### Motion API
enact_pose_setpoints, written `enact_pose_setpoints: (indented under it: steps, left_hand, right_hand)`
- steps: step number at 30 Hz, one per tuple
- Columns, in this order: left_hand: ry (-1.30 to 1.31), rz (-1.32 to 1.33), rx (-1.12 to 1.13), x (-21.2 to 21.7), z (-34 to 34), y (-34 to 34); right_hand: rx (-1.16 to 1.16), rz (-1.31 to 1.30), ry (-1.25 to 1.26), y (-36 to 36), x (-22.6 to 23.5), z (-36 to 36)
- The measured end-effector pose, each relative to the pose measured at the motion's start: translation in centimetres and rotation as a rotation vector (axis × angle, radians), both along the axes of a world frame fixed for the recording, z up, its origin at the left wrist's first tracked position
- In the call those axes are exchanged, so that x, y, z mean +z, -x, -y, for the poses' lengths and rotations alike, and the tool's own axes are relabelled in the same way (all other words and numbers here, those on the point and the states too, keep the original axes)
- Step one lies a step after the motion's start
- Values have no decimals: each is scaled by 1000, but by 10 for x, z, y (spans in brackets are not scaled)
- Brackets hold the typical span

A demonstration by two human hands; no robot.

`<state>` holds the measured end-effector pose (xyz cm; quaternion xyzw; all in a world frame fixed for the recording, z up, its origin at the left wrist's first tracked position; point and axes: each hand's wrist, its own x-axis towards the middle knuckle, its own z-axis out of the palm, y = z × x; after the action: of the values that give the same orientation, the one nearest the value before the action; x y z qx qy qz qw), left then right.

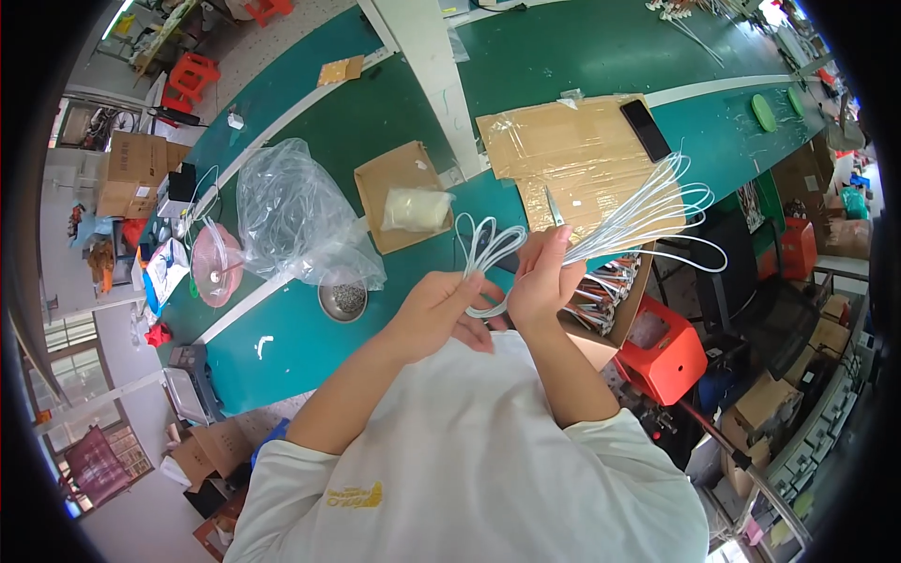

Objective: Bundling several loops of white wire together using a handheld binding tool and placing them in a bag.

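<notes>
My left hand (437,302) is closed round a small looped coil of white cable (490,246), its loops standing up above the fingers. Just beside it, my right hand (542,281) grips a larger bundle of white cable (648,222), which fans out in long loops to the right over the cardboard. A pointed metal tool (554,206) shows just above the right fingers; whether the hand holds it or it lies on the cardboard, I cannot tell. Both hands are close together in front of my chest, above the table's near edge.
A flat cardboard sheet (526,141) with a black phone (645,129) lies on the green table. Left are a cardboard tray (419,161), a clear plastic bag (296,211) and a metal bowl of small parts (343,298). An open box (615,314) and red stool (664,352) stand at right.
</notes>
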<state>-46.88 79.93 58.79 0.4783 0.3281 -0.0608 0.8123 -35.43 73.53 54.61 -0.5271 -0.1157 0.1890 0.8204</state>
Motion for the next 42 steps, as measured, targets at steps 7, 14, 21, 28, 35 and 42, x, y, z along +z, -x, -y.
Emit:
enact_pose_setpoints:
  steps: [7,14,21,28,35,42]
  left_hand:
    - [-75,37,-192,-5,4,1]
    - [-200,88,-392,-9,10,4]
    - [-142,88,-200,-23,19,7]
    - [-67,7,225,-23,25,-2]
    - [258,152,528,-28,44,-9]
    - [-453,44,89,-42,26,6]
  right_hand:
    - [-209,-24,-17,-3,3,-4]
    - [-190,-19,-14,-8,-1,-1]
    - [-67,-183,65,-5,-11,2]
    - [-80,-52,169,21,1,9]
    - [3,198,144,31,-18,10]
    - [23,23,233,36,-26,9]
